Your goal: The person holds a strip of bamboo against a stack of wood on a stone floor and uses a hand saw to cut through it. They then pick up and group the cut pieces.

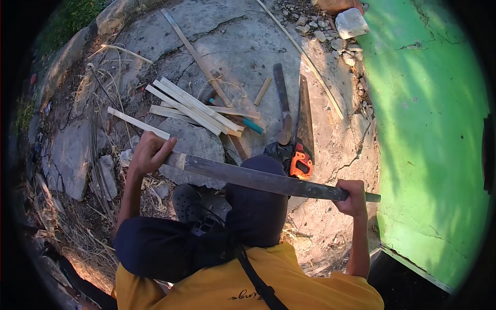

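I hold a long dark metal blade [258, 179] level across my front, above my knee. My left hand [150, 153] is closed around its pale handle end. My right hand [352, 197] grips the other end, with the tip sticking out past my fingers toward the green wall. A pale split bamboo strip [137, 123] lies just beyond my left hand; I cannot tell whether the hand touches it.
A bundle of bamboo strips [192, 106] lies on the cracked concrete ground [232, 46]. An orange-handled hand saw [301, 155], a second chopping knife [282, 106] and a teal-handled tool [252, 125] lie ahead. The green wall [429, 129] stands to the right, with stones [351, 23] at its far base.
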A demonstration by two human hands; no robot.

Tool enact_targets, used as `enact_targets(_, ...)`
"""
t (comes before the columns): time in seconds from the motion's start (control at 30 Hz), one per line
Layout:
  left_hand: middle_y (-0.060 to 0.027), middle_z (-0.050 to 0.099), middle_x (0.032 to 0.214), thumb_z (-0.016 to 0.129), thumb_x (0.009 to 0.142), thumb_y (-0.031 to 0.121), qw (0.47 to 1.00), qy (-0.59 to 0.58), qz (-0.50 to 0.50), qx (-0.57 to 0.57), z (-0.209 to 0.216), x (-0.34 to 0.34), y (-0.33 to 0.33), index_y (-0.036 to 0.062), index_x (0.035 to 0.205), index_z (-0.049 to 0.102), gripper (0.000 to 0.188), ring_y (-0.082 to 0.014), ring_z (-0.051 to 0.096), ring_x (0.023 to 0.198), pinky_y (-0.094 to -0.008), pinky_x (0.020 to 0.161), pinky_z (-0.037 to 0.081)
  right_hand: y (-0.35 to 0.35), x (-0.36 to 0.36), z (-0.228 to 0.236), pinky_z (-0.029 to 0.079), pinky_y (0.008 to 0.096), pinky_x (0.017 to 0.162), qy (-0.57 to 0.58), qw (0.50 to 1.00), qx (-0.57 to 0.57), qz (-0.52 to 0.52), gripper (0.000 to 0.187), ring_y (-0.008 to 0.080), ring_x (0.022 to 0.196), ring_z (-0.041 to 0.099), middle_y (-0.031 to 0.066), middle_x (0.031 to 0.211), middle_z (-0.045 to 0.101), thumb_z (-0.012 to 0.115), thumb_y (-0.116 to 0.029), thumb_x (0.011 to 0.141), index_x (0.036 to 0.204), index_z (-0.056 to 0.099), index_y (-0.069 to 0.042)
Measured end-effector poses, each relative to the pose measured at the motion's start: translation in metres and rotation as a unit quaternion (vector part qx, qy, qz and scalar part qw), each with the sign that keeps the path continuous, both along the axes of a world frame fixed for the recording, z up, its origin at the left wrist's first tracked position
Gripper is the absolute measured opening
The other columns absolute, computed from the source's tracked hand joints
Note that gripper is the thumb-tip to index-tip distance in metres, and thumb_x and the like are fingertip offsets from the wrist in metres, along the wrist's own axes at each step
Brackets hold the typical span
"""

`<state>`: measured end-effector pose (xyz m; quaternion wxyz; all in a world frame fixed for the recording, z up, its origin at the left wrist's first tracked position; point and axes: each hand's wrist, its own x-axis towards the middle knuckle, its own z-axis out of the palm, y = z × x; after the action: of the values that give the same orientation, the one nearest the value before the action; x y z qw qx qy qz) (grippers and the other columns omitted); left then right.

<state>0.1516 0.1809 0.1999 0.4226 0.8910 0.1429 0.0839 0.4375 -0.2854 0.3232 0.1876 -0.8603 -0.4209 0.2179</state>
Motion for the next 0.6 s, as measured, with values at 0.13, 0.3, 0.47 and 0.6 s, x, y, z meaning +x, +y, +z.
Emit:
enact_targets(0.13,-0.0114,0.033,0.042,0.059,0.101,0.030,0.998,0.047,0.021,-0.025,0.003,0.001,0.009,0.0018,0.048,0.047,0.061,-0.0280,0.035,0.037,-0.0431,0.045,0.028,0.006,-0.003,-0.015,0.036,0.0321,0.046,0.018,0.999,0.034,-0.010,0.020,0.0200,0.044,0.050,0.0084,0.051,0.047,0.077,-0.010,0.067,0.065,0.058,-0.007)
enact_targets(0.3,-0.0137,0.036,0.044,0.058,0.100,0.036,0.998,0.005,0.040,0.046,-0.008,0.004,0.009,0.0008,0.050,0.050,0.062,-0.0327,0.037,0.039,-0.0467,0.047,0.030,0.012,-0.004,-0.030,0.034,0.0307,0.046,0.017,0.998,0.056,-0.029,0.022,0.0162,0.043,0.045,0.0077,0.051,0.043,0.078,-0.011,0.069,0.065,0.057,-0.006)
enact_targets(0.47,-0.0134,0.044,0.049,0.058,0.097,0.061,0.998,0.062,0.023,0.016,0.002,-0.015,0.021,-0.0005,0.056,0.054,0.074,-0.0283,0.047,0.049,-0.0448,0.051,0.034,0.035,0.015,0.006,0.037,0.0315,0.048,0.023,1.000,-0.006,0.021,0.017,0.0166,0.045,0.049,0.0083,0.052,0.048,0.079,-0.011,0.069,0.069,0.063,-0.005)
enact_targets(0.6,-0.0086,0.055,0.058,0.074,0.073,0.079,0.995,0.079,-0.068,0.007,0.061,-0.022,0.035,0.0069,0.082,0.065,0.073,-0.0230,0.054,0.053,-0.0410,0.054,0.040,0.059,0.014,0.079,0.047,0.0347,0.058,-0.038,0.994,-0.086,0.061,0.024,0.0233,0.061,0.065,0.0092,0.069,0.068,0.087,-0.025,0.074,0.090,0.080,-0.010)
